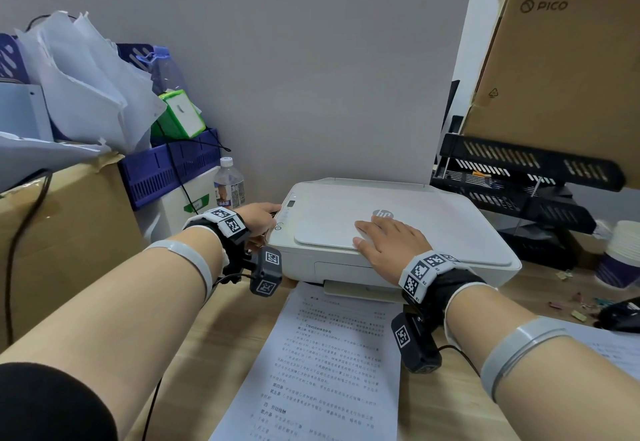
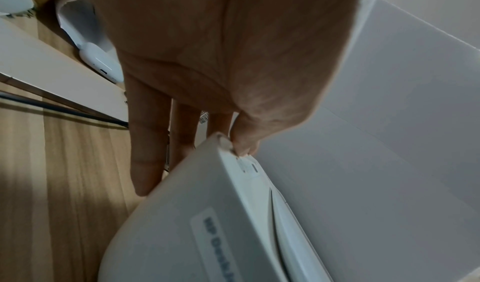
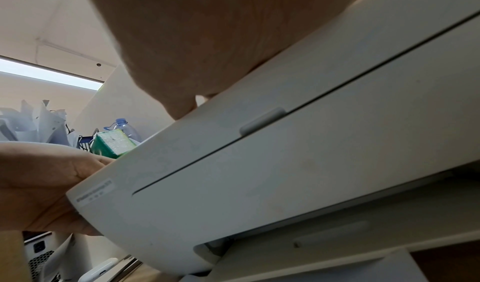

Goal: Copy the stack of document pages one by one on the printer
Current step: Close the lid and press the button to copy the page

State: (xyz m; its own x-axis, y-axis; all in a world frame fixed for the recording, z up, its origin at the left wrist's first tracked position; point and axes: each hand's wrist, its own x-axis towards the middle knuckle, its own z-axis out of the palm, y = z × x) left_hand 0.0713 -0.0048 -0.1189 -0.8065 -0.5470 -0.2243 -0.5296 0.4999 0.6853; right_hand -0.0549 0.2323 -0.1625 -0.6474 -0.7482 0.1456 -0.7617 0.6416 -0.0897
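A white HP printer (image 1: pixel 398 243) stands on the wooden desk with its scanner lid down. My right hand (image 1: pixel 377 232) lies flat on the lid, fingers straight, just in front of the logo. My left hand (image 1: pixel 263 217) is at the printer's left side. In the left wrist view its fingers (image 2: pixel 145 163) run straight down the printer's (image 2: pixel 207 235) side, and the thumb touches the top edge by the control panel. A printed document page (image 1: pixel 329 354) lies on the desk in front of the printer. The right wrist view shows the printer front (image 3: pixel 285 163) and both hands.
A water bottle (image 1: pixel 228 182), blue baskets (image 1: pixel 166 170) and a cardboard box (image 1: pixel 62 232) crowd the left. Black paper trays (image 1: pixel 519 177) and a PICO carton (image 1: pixel 571 59) stand right. Paper cups (image 1: pixel 623 253) and another sheet (image 1: pixel 616 347) are near the right edge. A grey partition backs the printer.
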